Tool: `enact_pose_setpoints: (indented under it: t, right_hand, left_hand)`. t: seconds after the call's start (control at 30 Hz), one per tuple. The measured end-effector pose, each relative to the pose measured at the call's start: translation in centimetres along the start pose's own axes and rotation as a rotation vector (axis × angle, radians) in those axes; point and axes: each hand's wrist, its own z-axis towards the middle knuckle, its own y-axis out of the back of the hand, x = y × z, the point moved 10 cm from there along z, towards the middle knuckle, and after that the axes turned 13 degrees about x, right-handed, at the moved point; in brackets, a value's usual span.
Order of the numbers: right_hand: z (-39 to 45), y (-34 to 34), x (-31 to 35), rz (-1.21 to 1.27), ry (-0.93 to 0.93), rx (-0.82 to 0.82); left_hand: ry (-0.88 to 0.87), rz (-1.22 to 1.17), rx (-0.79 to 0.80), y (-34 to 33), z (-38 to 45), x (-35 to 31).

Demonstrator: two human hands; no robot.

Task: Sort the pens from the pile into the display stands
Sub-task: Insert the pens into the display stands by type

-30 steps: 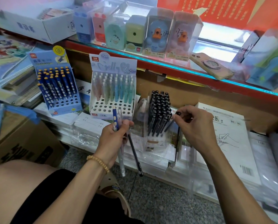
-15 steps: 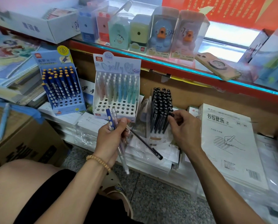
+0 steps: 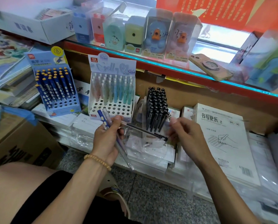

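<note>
The black pen (image 3: 145,130) is now being pinched at its tip by the right hand (image 3: 186,136), withdrawn from the black stand (image 3: 156,110); three pens are still being gripped by the left hand (image 3: 106,138).

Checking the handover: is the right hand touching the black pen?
Cannot tell. In the head view the right hand reaches the black pen at its cap end, but motion blur hides any contact.

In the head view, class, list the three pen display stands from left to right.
blue stand of dotted blue pens → white stand of pastel pens → clear stand of black pens
</note>
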Motion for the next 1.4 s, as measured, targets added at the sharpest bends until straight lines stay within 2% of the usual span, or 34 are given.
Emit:
enact_pose_setpoints:
  t: [0.07, 0.1, 0.33, 0.53, 0.7, 0.9, 1.13, 1.3, 1.4]
  right_hand:
    - [-0.8, -1.9, 0.1, 0.118, -0.031, 0.176]
    - [-1.0, -2.2, 0.3, 0.163, -0.022, 0.202]
    - [-0.6, 1.5, 1.1, 0.463, 0.085, -0.103]
    - [-0.9, 4.8, 1.9, 0.194, 0.119, -0.298]
    - [-0.1, 3.1, 2.5, -0.076, 0.171, -0.253]
    - [-0.6, 5.8, 2.5, 0.003, 0.167, -0.423]
    - [1.4, 2.0, 2.0, -0.161, 0.161, -0.253]
    - [2.0, 0.7, 3.2, -0.393, 0.175, -0.225]
    - [2.4, 0.4, 3.6, -0.467, 0.166, -0.187]
  left_hand:
    - [-0.011, -0.015, 0.009, -0.6, 0.0, 0.0]
    - [-0.016, -0.005, 0.016, -0.9, 0.0, 0.1]
    - [0.099, 0.267, 0.122, -2.0, -0.3, 1.5]
    - [0.132, 0.304, 0.234, -2.4, -0.8, 1.4]
    - [0.146, 0.247, 0.251, -2.5, -1.3, 1.3]
    - [0.099, 0.255, 0.187, -1.5, -1.0, 0.8]
    - [0.093, 0.333, 0.142, -1.1, -0.7, 0.8]
    - [0.062, 0.463, 0.078, -0.4, -0.8, 0.0]
    - [0.057, 0.473, 0.094, -0.4, -0.9, -0.3]
